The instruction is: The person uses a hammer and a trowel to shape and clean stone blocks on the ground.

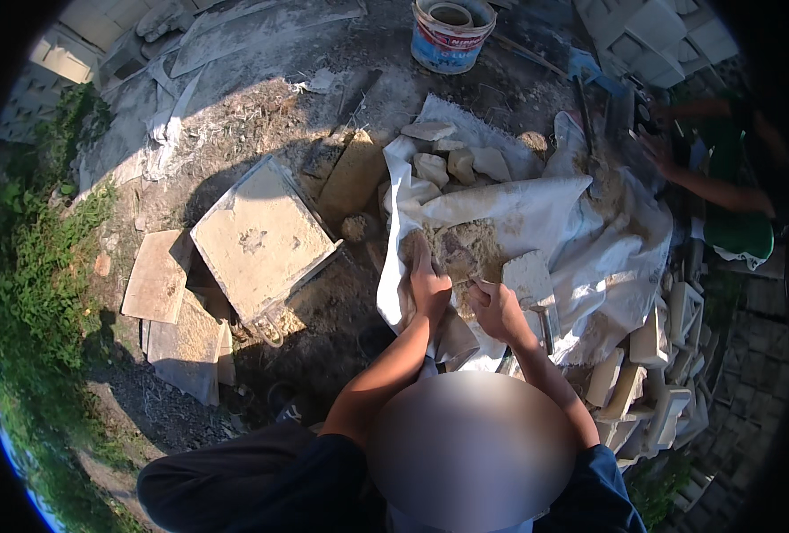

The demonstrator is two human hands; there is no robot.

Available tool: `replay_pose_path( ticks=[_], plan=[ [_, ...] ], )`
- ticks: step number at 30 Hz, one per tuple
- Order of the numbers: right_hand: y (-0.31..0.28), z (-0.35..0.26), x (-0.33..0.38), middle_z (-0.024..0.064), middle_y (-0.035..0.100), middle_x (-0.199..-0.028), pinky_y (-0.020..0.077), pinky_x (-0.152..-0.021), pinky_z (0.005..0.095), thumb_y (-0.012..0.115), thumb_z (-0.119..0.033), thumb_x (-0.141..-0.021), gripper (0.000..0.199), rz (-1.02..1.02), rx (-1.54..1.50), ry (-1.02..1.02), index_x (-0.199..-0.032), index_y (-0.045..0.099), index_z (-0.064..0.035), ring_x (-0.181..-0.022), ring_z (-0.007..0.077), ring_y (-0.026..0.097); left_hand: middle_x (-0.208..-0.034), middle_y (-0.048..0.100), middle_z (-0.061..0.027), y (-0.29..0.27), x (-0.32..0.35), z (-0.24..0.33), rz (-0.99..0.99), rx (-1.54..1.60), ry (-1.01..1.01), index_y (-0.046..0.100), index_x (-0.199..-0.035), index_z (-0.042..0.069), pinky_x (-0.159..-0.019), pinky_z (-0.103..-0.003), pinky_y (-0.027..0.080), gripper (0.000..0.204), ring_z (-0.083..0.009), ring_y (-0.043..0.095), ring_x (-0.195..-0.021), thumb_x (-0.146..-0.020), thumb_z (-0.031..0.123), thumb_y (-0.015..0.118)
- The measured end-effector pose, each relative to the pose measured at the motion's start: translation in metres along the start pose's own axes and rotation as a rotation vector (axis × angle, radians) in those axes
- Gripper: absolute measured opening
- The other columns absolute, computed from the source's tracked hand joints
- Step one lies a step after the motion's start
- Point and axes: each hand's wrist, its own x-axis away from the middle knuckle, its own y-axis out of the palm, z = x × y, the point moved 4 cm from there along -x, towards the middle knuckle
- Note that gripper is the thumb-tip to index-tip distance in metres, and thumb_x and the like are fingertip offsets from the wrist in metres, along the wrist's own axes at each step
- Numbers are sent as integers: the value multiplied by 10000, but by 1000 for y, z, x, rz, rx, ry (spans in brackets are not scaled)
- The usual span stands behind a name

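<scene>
A heap of pale sand (479, 235) with a darker brownish lump in it lies on a white sheet in front of me. My left hand (430, 286) reaches to the heap's left side, fingers stretched forward against the sand, their tips partly hidden. On the heap's near right side, my right hand (498, 311) is closed, thumb uppermost; what it grips, if anything, I cannot make out. Just right of that hand lies a pale flat slab (528, 277). Below and between my hands is a greyish-tan block (457, 342).
Pale stones (461, 164) lie beyond the heap on the white sheet (581, 258). A square sand-topped slab (257, 240) and broken boards (159, 275) are to the left. Farther off stands a bucket (452, 35). At right are stacked cast blocks (648, 382) and another person's arm (719, 186).
</scene>
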Motion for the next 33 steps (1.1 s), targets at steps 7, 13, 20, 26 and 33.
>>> replay_pose_path(
  ticks=[7,13,20,26,33],
  plan=[
    [10,27,11,184,634,-721,512,-645,403,674,-221,-959,271,-41,-177,332,-1092,683,14,-652,260,667,-1497,456,-336,20,-6,7,-249,-69,198,351,-1548,-43,-1145,-450,423,777,-466,453,-1385,-787,-37,506],
    [-16,-4,23,29,626,-664,442,-449,302,667,-191,-980,422,-129,-332,434,-1368,634,-30,-494,89,546,-1533,431,-321,-28,11,15,-88,-4,223,367,-1527,-84,-1174,-437,391,558,-451,424,-1432,-984,8,456],
    [-73,-121,20,-7,544,-712,408,-453,263,583,-187,-996,503,-142,-403,334,-1463,551,-3,-510,63,476,-1464,567,-236,-134,11,113,154,167,439,545,-1423,-64,-1191,-465,363,437,-359,488,-1432,-999,33,492],
    [7,-219,-66,5,574,-777,410,-459,251,587,-136,-1003,484,-273,-431,48,-1457,541,23,-526,62,505,-1492,535,-215,-278,-86,60,662,99,247,501,-1459,-48,-1193,-401,338,492,-327,499,-1400,-1132,245,279],
    [122,-261,-127,314,643,-1204,579,-817,507,593,-117,-951,489,-77,378,-453,-1438,555,-94,-959,475,688,-1536,461,-255,-320,-169,2,559,342,63,381,-1550,-35,-1172,-397,312,664,-360,442,-1413,-1134,432,159]
  ],
)
